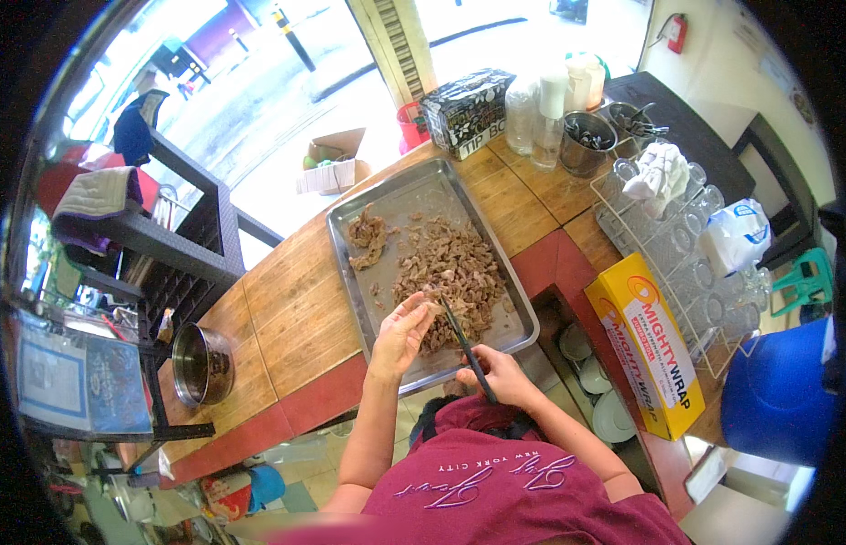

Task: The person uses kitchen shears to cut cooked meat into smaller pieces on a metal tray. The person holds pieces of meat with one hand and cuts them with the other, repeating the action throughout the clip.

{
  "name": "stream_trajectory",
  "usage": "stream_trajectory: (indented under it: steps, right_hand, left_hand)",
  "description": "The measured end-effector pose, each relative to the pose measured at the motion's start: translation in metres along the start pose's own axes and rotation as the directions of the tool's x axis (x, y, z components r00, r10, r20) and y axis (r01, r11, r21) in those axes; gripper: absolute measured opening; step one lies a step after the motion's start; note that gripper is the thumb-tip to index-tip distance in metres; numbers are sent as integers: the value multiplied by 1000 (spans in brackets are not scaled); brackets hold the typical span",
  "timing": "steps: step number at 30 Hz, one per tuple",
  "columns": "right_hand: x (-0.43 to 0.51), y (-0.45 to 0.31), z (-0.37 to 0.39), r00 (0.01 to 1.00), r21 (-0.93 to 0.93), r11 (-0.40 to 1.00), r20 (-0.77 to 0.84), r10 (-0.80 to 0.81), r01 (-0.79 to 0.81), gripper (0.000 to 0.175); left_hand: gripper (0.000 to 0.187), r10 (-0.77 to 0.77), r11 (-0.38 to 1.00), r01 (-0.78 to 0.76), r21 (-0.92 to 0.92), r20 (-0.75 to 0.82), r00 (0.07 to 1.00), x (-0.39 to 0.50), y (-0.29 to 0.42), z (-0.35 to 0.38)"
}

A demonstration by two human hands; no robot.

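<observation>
A rectangular metal tray (366, 300) lies before me, its near end close to the counter edge. On it is a broad heap of small cooked meat pieces (457, 259). A larger shredded chunk of meat (367, 235) sits apart at the far left. My left hand (399, 337) pinches a small piece of meat (433, 300) above the heap's near side. In my right hand (501, 377) is a long dark kitchen tool (464, 340), scissors or tongs; I cannot tell which. Its tip meets the pinched piece, just right of my left fingertips.
To the left stands a steel pot (203, 364) on the wooden counter (300, 320). At right are a yellow foil-wrap box (644, 347) and a wire rack of glasses (682, 238). A patterned box (467, 112), bottles (549, 129) and a cutlery container (586, 146) line the back. Plates (612, 415) fill a shelf below.
</observation>
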State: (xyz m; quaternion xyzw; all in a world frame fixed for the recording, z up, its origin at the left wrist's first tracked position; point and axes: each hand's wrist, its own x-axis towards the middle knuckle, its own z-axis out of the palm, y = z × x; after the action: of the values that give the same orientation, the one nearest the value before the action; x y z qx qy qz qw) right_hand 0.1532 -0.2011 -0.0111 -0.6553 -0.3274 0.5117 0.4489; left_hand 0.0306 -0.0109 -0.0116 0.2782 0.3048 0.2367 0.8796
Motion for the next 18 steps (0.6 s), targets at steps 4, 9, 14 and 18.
stream_trajectory:
  steps: [4,9,14,18]
  right_hand:
    - [0,3,1,999,-28,999,-13,-33,33,62]
    - [1,11,7,991,-116,988,-72,-111,102,63]
    - [4,17,2,993,-163,982,-54,-104,94,66]
    - [1,13,2,996,-199,979,-59,-64,51,65]
  left_hand:
    - [29,63,995,-55,81,-94,994,1,-1,1]
    - [27,214,927,-182,329,-65,975,-1,2,11]
    - [31,239,786,-169,595,-39,970,-7,12,22]
    - [32,184,813,-117,570,-60,981,-7,20,20]
